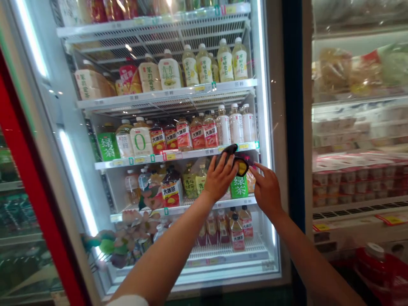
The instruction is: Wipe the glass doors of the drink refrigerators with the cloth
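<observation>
"Two bare hands are raised in front of the lit drinks cooler [276,127]. Shall we start with the left hand [219,176]?"

"Yes. We see its back, with the fingers stretched out and slightly apart, laid over a dark piece [230,149]. They cover its middle, so we can't tell whether they grip it or only press on it."

"How much of the piece do we see, then?"

"We see a black, rounded end above the fingers and, to the right, a black-rimmed part with a yellow patch [242,167]. In our view it lies across the edge of a shelf [188,154], over the upper end of a bottle with a green label [239,188]."

"And the right hand [267,189]?"

"It is just right of the piece. Two digits reach out, one toward the yellow patch's rim, while the others look folded in. Whether that tip touches the rim or pinches anything, we can't make out."

"Anything nearer us?"

"Both forearms come up from below, and we catch a white sleeve [129,301] at the left elbow."
</observation>
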Tool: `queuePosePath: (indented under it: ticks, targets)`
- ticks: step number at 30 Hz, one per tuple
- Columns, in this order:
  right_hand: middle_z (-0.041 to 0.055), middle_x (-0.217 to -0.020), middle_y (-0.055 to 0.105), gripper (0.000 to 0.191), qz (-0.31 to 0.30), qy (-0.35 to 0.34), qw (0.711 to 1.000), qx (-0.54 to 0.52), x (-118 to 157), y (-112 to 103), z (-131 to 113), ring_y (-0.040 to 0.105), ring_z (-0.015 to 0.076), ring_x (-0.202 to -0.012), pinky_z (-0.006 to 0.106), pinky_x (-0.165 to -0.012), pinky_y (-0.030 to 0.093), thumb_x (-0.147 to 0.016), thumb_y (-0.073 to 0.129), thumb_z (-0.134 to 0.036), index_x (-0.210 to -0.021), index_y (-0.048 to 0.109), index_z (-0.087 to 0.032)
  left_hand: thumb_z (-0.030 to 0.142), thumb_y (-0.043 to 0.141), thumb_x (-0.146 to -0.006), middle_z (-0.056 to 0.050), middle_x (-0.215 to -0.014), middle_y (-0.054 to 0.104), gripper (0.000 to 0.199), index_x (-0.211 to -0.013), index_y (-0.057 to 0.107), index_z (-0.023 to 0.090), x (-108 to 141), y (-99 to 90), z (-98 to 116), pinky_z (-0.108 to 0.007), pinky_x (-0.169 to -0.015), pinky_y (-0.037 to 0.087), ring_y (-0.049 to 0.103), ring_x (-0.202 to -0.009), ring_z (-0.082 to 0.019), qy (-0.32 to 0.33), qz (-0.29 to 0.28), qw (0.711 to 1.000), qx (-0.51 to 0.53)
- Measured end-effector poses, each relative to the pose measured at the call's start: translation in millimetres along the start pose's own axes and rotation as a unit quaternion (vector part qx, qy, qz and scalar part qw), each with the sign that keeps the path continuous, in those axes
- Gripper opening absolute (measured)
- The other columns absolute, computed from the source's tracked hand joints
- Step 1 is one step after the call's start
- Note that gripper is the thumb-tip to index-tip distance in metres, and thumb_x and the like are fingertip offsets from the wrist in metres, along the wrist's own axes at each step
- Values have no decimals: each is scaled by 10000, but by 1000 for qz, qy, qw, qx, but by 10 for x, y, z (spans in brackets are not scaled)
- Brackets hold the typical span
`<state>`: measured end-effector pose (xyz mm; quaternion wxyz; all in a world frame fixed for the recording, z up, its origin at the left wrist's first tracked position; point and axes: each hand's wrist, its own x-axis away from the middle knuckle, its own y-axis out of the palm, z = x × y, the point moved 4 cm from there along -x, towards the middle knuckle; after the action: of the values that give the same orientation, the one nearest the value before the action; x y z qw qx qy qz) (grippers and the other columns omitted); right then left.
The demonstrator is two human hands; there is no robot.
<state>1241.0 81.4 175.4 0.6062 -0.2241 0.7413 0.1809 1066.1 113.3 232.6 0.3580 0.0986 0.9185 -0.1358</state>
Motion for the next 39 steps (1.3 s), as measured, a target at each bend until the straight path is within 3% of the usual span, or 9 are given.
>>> queuePosePath:
  ticks: [4,11,17,21,24,28,31,36,39]
  targets:
    - [90,-1339,666,580,-10,-4,1000,-10,75,93,-101,603,282,-1241,523,-1012,536,-827,475,-19,-1290,699,-288,123,557,-972,-144,-1550,517,438,-1398,594,221,363,-244,-352,-626,-1252,276,156,-1578,-313,-94,19,995,-31]
    - [96,-1330,671,567,-7,-21,999,-25,102,406,-479,590,274,-1260,533,-1073,501,-841,472,-19,-1295,699,-272,155,599,-965,-75,-1512,577,353,-1300,655,247,608,-249,-344,-583,-1235,340,303,-1542,-307,68,6,998,8]
    - [101,-1329,666,511,-7,-28,999,-27,115,470,-688,595,284,-1245,537,-1059,505,-880,500,-65,-1304,696,-272,129,592,-957,-91,-1525,555,425,-1358,634,265,907,-505,-900,-611,-1229,330,222,-1569,-317,-104,8,994,-36]
    - [109,-1351,655,495,-23,-27,999,-24,157,554,-857,591,299,-1263,549,-1053,505,-896,510,-92,-1321,686,-275,145,587,-961,-99,-1549,525,455,-1405,592,246,1111,-441,-663,-585,-1253,302,300,-1543,-303,-11,-13,1000,-24]
    - [114,-1371,647,512,-35,-45,998,-13,126,644,-1014,565,300,-1312,549,-1078,492,-903,490,-83,-1348,666,-265,169,569,-979,-84,-1567,508,453,-1420,572,271,1004,-395,-759,-556,-1257,308,352,-1525,-276,36,-20,999,-8]
    - [109,-1468,589,576,-79,-69,994,31,144,712,-1152,486,304,-1417,564,-1122,457,-877,478,-43,-1393,621,-256,153,551,-977,-87,-1588,475,502,-1457,549,300,1083,-565,-1288,-616,-1238,306,258,-1564,-300,-129,7,991,-24]
    - [123,-1516,546,583,-105,-81,989,58,232,727,-1217,455,311,-1445,569,-1137,450,-867,480,-34,-1402,607,-229,154,573,-959,-115,-1595,460,540,-1486,528,267,1402,-655,-1334,-651,-1234,284,192,-1581,-330,-222,35,974,-40]
    - [160,-1503,546,560,-121,-95,986,57,279,790,-1375,496,314,-1404,537,-1116,489,-867,467,-29,-1386,613,-177,159,577,-973,-83,-1557,528,457,-1416,580,274,1425,-497,-853,-580,-1242,319,348,-1529,-299,6,11,1000,-21]
    - [153,-1485,559,569,-122,-98,986,53,243,840,-1474,523,310,-1372,536,-1104,499,-853,486,-33,-1381,615,-200,170,577,-978,-84,-1547,541,444,-1407,581,285,1269,-504,-1089,-573,-1236,333,382,-1513,-291,27,-4,1000,-16]
